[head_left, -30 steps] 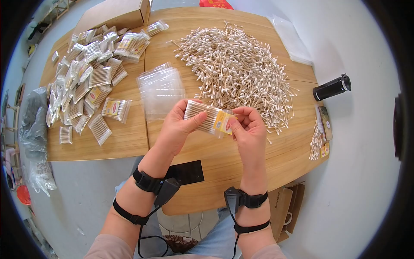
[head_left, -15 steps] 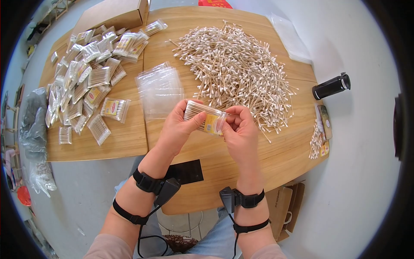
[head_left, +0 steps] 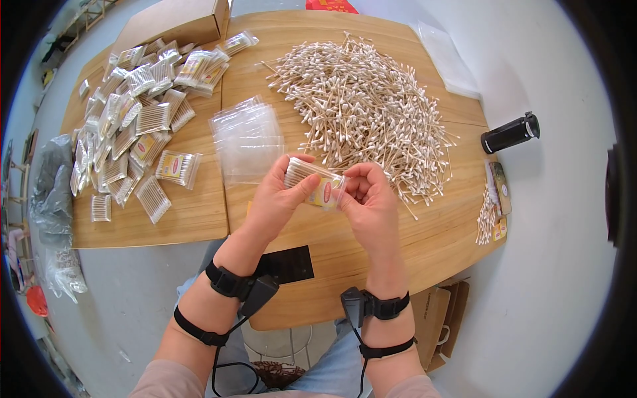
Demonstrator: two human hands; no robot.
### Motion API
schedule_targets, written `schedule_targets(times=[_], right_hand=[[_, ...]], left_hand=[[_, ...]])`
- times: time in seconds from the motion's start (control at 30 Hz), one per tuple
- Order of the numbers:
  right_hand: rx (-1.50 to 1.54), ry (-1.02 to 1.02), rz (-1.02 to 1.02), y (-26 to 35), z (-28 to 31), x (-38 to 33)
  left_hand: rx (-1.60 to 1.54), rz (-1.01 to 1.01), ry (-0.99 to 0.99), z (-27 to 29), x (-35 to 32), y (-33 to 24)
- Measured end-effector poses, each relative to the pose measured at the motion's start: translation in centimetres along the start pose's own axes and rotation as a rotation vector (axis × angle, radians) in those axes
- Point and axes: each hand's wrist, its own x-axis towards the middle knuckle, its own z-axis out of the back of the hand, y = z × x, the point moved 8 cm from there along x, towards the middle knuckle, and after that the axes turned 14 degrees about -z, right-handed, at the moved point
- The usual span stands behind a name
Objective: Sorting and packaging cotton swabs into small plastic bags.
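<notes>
A small clear bag (head_left: 317,183) filled with cotton swabs is held above the wooden table (head_left: 424,245), at the near edge of the big swab pile (head_left: 361,109). It is pinched at its left end by the left hand (head_left: 279,199), thumb on top and fingers beneath. Its right end is gripped by the right hand (head_left: 371,205), the fingertips curled over the bag's mouth. Both hands are clenched on the bag. A yellow label with a red oval is seen through the plastic. Whether the mouth is sealed cannot be told.

Relative to the swab pile:
- A stack of empty clear bags (head_left: 247,139) lies flat just to its left, nothing inside.
- Further left, many filled bags (head_left: 133,126) are spread across the second table board, each packed with swabs, some showing yellow labels.
- Beyond those, at the far left corner, a cardboard box (head_left: 176,23) is seen; its contents are hidden.
- To the right of the pile a black cylinder (head_left: 509,133) lies on its side at the table edge.
- Nearer and to the right of the pile, a small bundle of swabs (head_left: 488,215) lies beside a flat packet (head_left: 499,189).
- A black rectangular pad (head_left: 285,264) lies on the near table edge, below the hands.

Black straps are worn on both wrists, with cables attached.
</notes>
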Motion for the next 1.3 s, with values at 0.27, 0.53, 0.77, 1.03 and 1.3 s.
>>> schedule_targets(times=[0.27, 0.53, 0.77, 1.03, 1.3], right_hand=[[0.107, -0.015, 0.017, 0.5, 0.3, -0.3], [0.24, -0.122, 0.121, 0.9, 0.1, -0.8], [-0.22, -0.168, 0.18, 2.1, -0.4, -1.3], [-0.214, -0.131, 0.24, 2.7, -0.3, -1.6], [-0.365, -0.138, 0.415, 4.0, -1.4, -2.5]], left_hand=[[0.045, -0.048, -0.045, -0.2, 0.0, -0.7], [-0.044, -0.083, -0.045, -0.6, -0.1, -0.2], [0.092, -0.131, -0.008, -0.7, -0.3, -1.1], [0.032, -0.103, -0.041, 0.0, -0.1, -0.2], [-0.091, 0.041, -0.131, 0.6, -0.3, 0.9]])
